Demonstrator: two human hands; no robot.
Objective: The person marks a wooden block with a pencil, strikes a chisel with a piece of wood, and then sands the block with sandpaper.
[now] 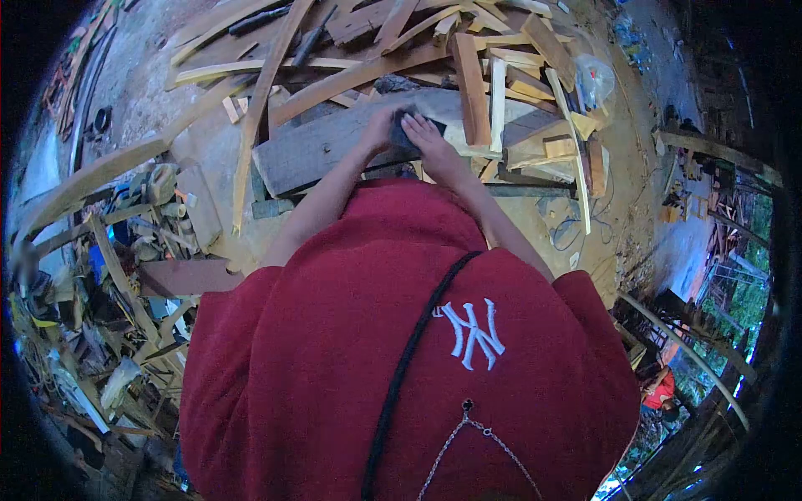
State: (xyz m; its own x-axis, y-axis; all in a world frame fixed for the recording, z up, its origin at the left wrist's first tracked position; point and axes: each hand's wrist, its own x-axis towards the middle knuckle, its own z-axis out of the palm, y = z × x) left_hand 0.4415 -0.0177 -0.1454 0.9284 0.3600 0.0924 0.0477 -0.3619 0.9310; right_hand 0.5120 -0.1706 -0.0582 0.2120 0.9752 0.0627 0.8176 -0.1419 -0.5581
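Both hands rest on a small dark block (404,132) that lies on a thick grey wooden beam (305,154) near the top centre. My left hand (382,131) is wrapped against the block's left side, its fingertips hidden by the block. My right hand (426,140) lies over the block's right part, with its fingers stretched toward the upper left. A paler patch of wood shows on the beam just right of the block.
Loose planks and offcuts (359,79) are piled beyond the beam. An upright brown board (472,90) leans across its right part. Clutter with curved wood strips (121,171) fills the left. A person in red (660,390) is far off at lower right.
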